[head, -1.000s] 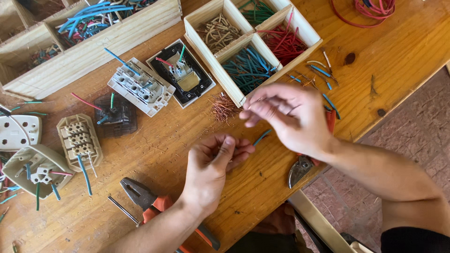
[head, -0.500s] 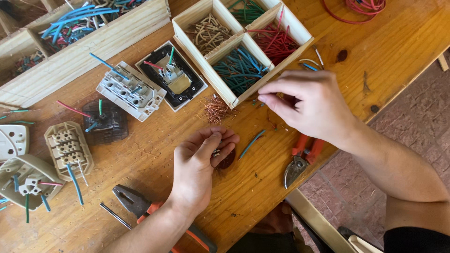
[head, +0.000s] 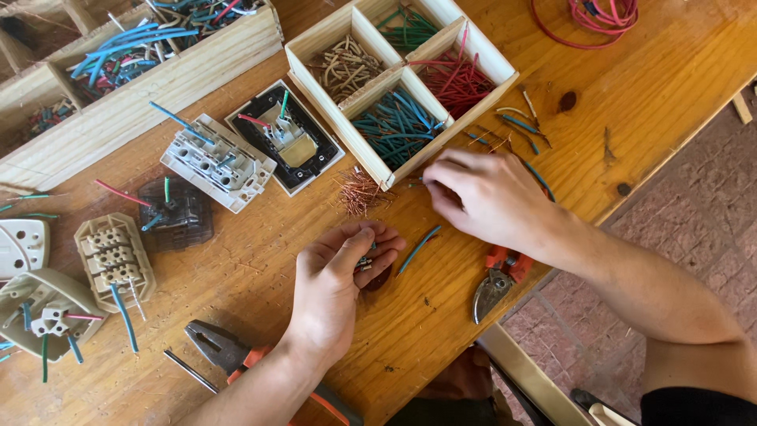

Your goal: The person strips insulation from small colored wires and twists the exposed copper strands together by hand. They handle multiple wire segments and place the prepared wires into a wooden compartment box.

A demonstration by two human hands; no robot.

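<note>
The left hand (head: 335, 288) lay cupped on the tabletop (head: 646, 102), its grip curled loosely around some small wire bits (head: 364, 260). The right hand (head: 481, 197) had its fingers pinched together by the wooden tray (head: 371, 95), maybe on a tiny piece; it was too small to tell. Pinching close to the wood and moving slowly would have worked best.

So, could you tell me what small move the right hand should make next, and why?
Probably drop its pinched wire piece into the blue-wire compartment: the right hand sits at that corner of the divided wooden box, while the left hand cups more pieces.
</note>
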